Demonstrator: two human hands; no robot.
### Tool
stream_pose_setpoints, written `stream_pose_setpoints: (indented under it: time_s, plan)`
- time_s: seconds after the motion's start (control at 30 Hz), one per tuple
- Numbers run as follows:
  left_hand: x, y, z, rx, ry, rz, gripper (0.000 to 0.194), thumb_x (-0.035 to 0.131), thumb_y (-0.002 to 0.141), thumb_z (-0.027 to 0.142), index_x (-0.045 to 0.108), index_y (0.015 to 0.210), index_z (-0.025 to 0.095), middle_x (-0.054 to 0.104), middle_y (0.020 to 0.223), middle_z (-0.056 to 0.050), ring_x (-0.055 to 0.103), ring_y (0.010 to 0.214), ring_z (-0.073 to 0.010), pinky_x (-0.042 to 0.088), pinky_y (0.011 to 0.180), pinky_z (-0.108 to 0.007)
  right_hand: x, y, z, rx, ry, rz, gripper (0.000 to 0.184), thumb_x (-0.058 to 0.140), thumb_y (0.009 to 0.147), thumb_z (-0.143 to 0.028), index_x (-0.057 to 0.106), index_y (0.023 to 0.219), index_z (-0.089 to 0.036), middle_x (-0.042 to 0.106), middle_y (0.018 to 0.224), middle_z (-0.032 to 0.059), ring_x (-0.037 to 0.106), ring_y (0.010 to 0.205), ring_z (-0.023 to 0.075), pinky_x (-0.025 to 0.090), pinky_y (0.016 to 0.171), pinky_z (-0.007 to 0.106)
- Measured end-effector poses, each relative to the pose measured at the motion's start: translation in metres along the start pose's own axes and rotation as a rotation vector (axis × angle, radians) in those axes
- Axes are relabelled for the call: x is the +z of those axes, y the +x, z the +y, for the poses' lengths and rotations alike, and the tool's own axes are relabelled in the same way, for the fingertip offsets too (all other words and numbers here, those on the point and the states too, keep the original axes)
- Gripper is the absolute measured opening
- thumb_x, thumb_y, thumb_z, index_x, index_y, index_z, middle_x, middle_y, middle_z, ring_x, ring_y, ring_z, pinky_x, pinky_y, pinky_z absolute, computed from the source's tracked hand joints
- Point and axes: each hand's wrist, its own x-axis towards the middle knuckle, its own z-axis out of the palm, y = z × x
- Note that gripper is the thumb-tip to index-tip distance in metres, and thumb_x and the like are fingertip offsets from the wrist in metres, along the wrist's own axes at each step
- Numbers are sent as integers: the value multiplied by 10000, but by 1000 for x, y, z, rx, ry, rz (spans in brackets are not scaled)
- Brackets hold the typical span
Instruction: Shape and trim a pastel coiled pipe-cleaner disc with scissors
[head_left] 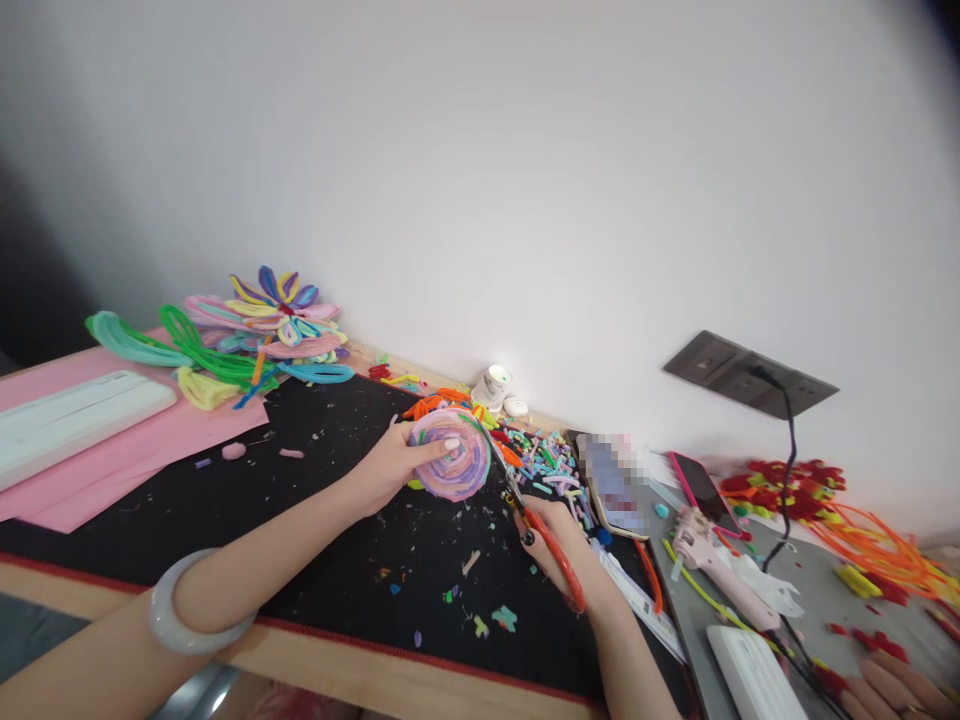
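My left hand (397,462) is closed on a round coil of pastel pipe cleaners (451,455), pink, purple and blue, thumb across its face, holding it just above the black mat (300,520). My right hand (559,545) grips red-handled scissors (551,545), their blades pointing up-left to the coil's right edge. A pale bangle (191,612) sits on my left forearm.
Pipe-cleaner flowers (270,320) and green loops lie far left on pink paper (112,450). Colourful cut scraps (547,460) pile by the wall. A phone (615,485), a second phone (701,490), a pink glue gun (709,560), red and orange stems (825,500) and another person's fingers (892,685) are at right.
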Motion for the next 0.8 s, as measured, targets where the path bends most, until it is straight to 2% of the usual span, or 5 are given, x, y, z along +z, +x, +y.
stream_pose_setpoints:
  time_s: [0.3, 0.5, 0.8]
  plan:
    - [-3, 1, 1, 18, 76, -13, 294, 819, 653, 302, 746, 885, 138, 771, 887, -62, 699, 832, -211, 548, 835, -325, 0, -2, -2, 32, 84, -52, 618, 326, 768, -828, 327, 682, -216, 295, 602, -50, 240, 551, 104, 193, 483, 252]
    - [-3, 0, 5, -4, 114, -42, 326, 817, 646, 316, 741, 904, 131, 769, 895, -78, 704, 839, -237, 549, 844, -356, 1, 0, 5, -23, 16, -15, 617, 305, 780, -823, 308, 649, -220, 283, 584, -48, 232, 537, 110, 191, 486, 271]
    - [-2, -2, 9, -47, 93, -70, 302, 819, 646, 308, 741, 882, 136, 764, 874, -72, 695, 818, -220, 546, 823, -332, -2, 1, 6, 4, -11, -10, 631, 315, 775, -823, 281, 604, -217, 249, 555, -55, 215, 531, 102, 171, 480, 260]
